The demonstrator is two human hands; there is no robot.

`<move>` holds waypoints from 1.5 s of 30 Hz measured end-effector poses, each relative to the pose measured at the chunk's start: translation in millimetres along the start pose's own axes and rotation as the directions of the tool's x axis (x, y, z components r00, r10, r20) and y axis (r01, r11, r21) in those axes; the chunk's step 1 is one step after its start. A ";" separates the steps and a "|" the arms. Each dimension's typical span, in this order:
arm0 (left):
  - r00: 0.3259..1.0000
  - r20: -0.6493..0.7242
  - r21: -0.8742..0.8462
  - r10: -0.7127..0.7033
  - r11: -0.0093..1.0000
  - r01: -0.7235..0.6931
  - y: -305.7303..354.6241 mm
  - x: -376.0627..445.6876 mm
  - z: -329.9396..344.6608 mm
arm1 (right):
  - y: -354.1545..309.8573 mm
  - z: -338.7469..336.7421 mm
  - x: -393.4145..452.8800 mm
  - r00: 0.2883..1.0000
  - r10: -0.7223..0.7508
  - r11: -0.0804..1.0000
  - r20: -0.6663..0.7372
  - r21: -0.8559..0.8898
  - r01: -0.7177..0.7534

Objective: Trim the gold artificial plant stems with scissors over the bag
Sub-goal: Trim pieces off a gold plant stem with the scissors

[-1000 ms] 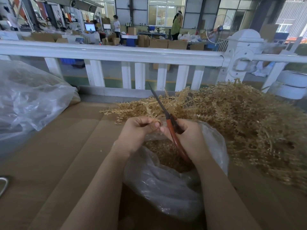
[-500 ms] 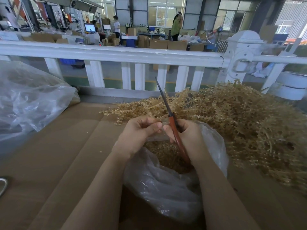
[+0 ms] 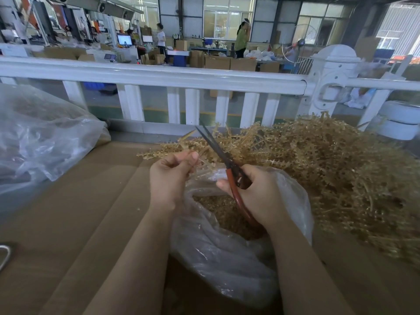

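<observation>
The surface is brown cardboard, laid in flat sheets with long creases running toward the far side. A white fence with a thick top rail and square pickets runs across its far edge, with a domed post at the right. Beyond it lies a big workshop: stacked boxes, a lit monitor, tall windows, a standing fan, and two people working at far benches. No writing or label can be read anywhere. On the right of the surface sits a large heap of gold stems, reaching to the right edge. A clear bag stands open near the middle, just left of the heap, with gold trimmings inside. A second, larger clear bag lies at the far left. Two white rolls are stacked at the far right by the fence. A bit of metal shows at the near left edge; what it is cannot be told. The left hand is curled and pinches a gold stem over the far lip of the bag. The right hand grips the red handles of the scissors above the bag's mouth; the dark blades point up and far, slightly parted, just right of the held stem.
</observation>
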State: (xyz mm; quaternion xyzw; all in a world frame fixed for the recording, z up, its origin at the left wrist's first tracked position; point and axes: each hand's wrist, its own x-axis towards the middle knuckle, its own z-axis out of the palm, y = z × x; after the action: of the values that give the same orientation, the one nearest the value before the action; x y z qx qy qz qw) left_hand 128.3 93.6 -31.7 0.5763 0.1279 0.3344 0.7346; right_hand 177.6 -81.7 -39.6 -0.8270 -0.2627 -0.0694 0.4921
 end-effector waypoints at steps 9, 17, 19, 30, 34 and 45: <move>0.994 0.025 0.008 0.107 0.994 -0.108 2.8 -1.1 -0.1 | -0.2 -2.5 -1.7 0.993 -0.108 0.953 0.039 -0.279 0.115; 0.976 0.175 0.042 0.133 0.989 -0.142 1.6 -1.9 -2.0 | 1.8 -1.8 -0.6 0.997 -0.076 0.927 0.022 -0.367 0.079; 0.968 0.214 0.046 0.128 0.989 -0.141 2.7 -2.9 -1.6 | 1.8 -1.8 -0.7 0.998 -0.064 0.926 0.019 -0.372 0.066; 0.978 0.209 0.021 -0.006 1.000 0.001 0.8 -4.9 0.7 | -0.6 -3.6 -2.0 0.994 -0.105 0.916 0.001 -0.390 0.097; 0.975 0.218 -0.022 -0.039 0.999 0.045 1.3 -4.7 0.7 | -2.2 -3.2 -1.4 0.992 -0.125 0.902 -0.025 -0.419 0.103; 0.966 0.249 -0.091 -0.072 0.991 0.097 5.6 -8.5 4.1 | -2.6 -3.6 -1.7 0.993 -0.114 0.908 -0.040 -0.411 0.088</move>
State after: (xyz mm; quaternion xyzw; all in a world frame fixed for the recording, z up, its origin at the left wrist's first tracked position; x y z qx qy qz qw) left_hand 122.4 85.7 -26.9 0.5688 0.0433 0.2351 0.7870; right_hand 175.4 -84.5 -36.5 -0.8941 -0.2694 -0.1741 0.3125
